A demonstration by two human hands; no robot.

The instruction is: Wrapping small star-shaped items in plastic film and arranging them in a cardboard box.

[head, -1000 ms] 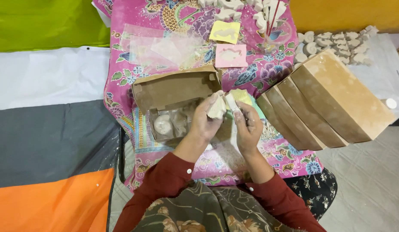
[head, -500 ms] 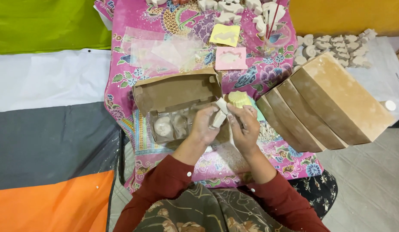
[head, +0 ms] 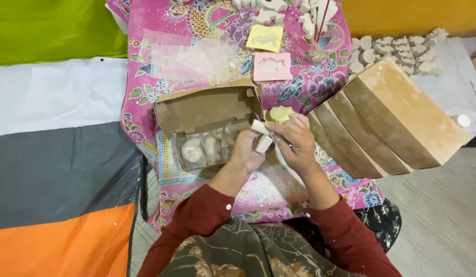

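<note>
Both hands (head: 271,146) gripping small white piece (head: 262,137) — beside open cardboard box (head: 207,110).

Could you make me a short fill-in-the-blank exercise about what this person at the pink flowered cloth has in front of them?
1. The open brown cardboard box holds pale moulded pieces wrapped in clear ____.
2. Both hands, left hand and right hand, meet on a small white moulded piece just to the ____ of that box.
3. The closed brown cardboard boxes lean in a row on the person's ____ side.
4. The person's sleeves are dark ____.

Missing words: plastic; right; right; red
</note>
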